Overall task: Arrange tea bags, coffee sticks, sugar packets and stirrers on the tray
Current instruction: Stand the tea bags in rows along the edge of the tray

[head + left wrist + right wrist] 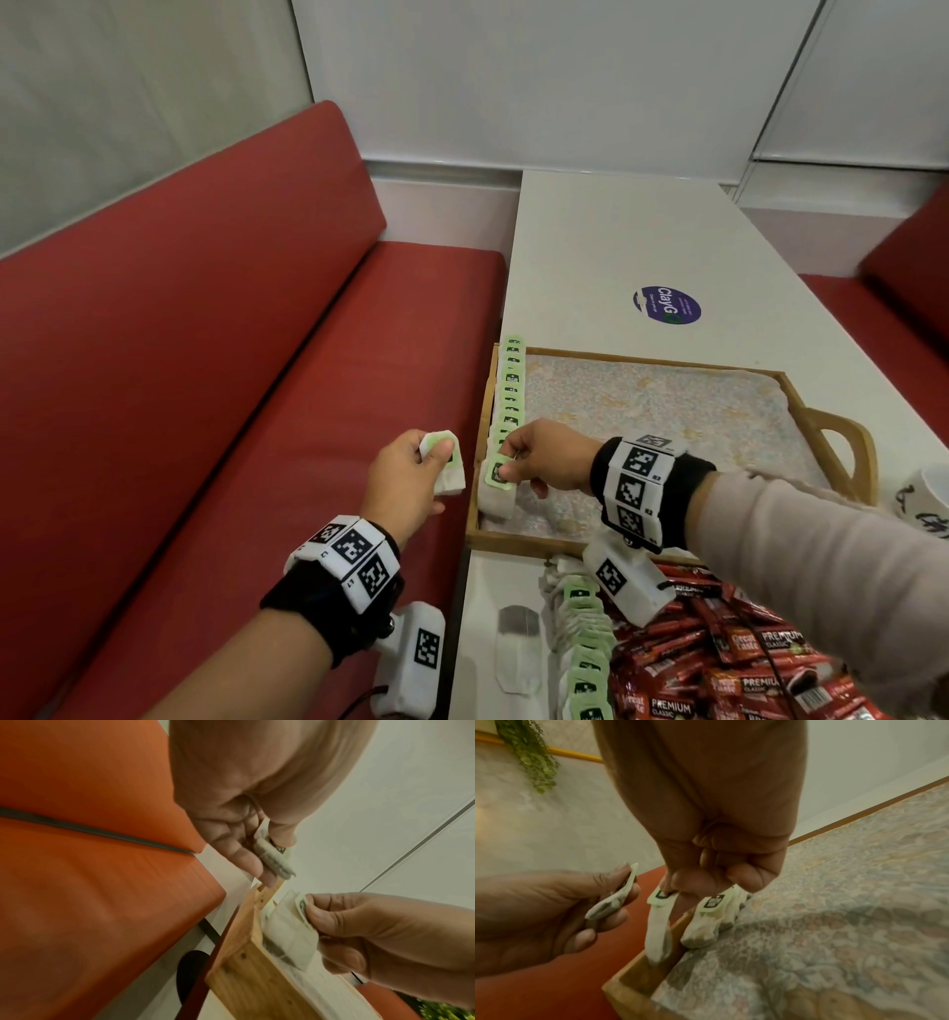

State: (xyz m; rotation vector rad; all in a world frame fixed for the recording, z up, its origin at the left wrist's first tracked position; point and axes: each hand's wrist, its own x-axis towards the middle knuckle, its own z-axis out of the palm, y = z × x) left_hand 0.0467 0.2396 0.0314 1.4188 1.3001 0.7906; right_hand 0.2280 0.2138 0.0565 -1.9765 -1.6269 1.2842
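Clearly the step in hand is adding one more tea bag to the row. At left centre of the head view, the left hand [411, 475] pinches a spare tea bag [445, 462] over the red bench [205, 385]. Just right of it, the right hand [544, 457] pinches a tea bag by its green tag [499, 472] at the wooden tray [832, 426]'s left wall. Lower it upright against the standing row [512, 390], tag up, overlapping evenly. Coffee sticks [729, 663] wait at lower right.

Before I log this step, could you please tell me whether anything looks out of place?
One tea bag lies alone on the table, apart from the loose row of tea bags beside the coffee sticks. Nothing looks spilled or damaged.
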